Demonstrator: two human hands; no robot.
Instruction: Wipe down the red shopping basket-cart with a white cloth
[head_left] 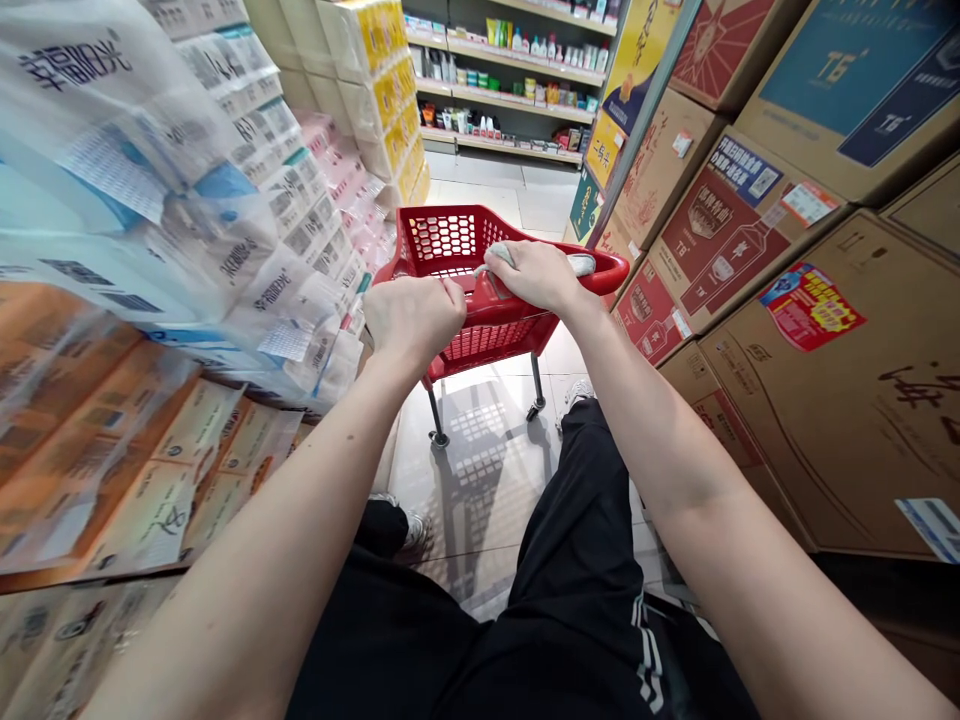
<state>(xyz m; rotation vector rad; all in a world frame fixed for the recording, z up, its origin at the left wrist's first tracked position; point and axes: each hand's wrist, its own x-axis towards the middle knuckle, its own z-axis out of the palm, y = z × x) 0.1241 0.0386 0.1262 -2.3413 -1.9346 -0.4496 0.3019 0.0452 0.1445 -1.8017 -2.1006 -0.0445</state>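
A red plastic shopping cart (450,240) stands on the tiled floor in a narrow aisle ahead of me. My left hand (412,315) is closed round the left part of the cart's red handle (607,272). My right hand (529,272) grips the handle further right, over a grey pad on the bar. The basket looks empty as far as its inside shows. My legs in black trousers (577,560) and light shoes are below the cart's rear wheels.
Stacks of wrapped tissue packs (150,230) crowd the left side. Brown cardboard cartons (787,300) with red and blue labels wall the right side. Shelves with bottles (510,90) stand at the aisle's far end, beyond pale floor tiles (487,190).
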